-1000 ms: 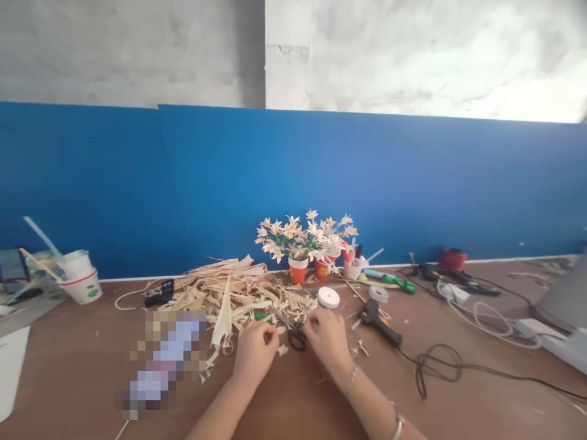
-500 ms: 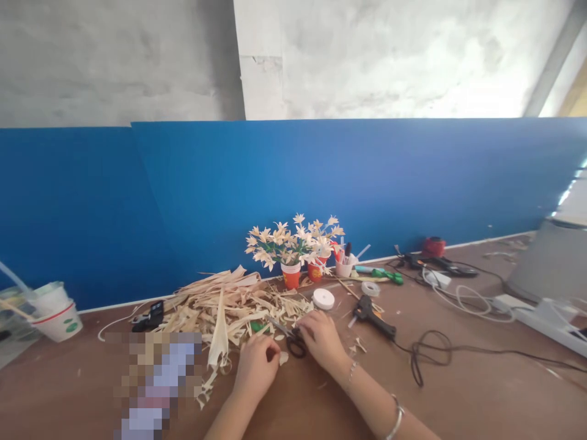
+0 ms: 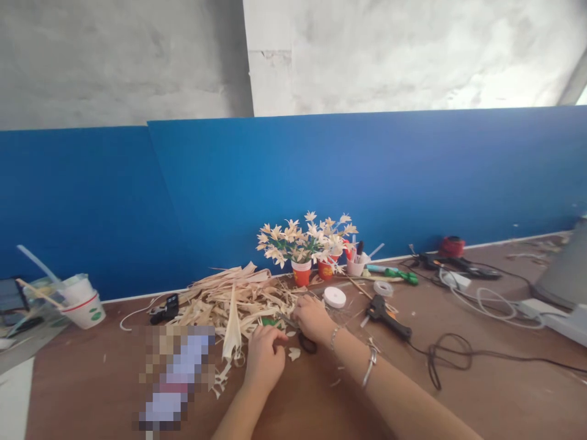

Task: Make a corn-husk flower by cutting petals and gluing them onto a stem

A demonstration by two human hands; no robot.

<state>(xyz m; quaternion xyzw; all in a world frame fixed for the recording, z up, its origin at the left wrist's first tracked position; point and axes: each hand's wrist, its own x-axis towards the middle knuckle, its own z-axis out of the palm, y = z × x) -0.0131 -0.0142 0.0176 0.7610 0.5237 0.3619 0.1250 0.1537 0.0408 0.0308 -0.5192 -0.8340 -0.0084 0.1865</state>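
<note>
My right hand [image 3: 314, 318] reaches over the near right edge of a pile of dry, cream-coloured husk strips [image 3: 247, 299], its fingers bent down and loosely apart. Beneath that hand lies a pair of scissors [image 3: 307, 343], with a dark handle loop showing and the rest mostly covered. My left hand [image 3: 266, 360] rests at the front of the pile, fingers curled toward the thumb; whatever is between them is hidden. A small green item [image 3: 269, 321] shows just beyond it. On the tabletop between my hands lies a small cut piece of husk [image 3: 294, 353].
Cream flowers stand in red cups [image 3: 301, 275] at the back. A roll of white tape [image 3: 334, 297] and a black glue gun [image 3: 387, 318] with a looping cable lie to the right. White cups [image 3: 87, 310] are at far left, a power strip [image 3: 550, 315] at far right.
The view has shifted a little to the left. My right hand has moved forward and left, further over the scissors and husks. My left hand's fingers have straightened slightly.
</note>
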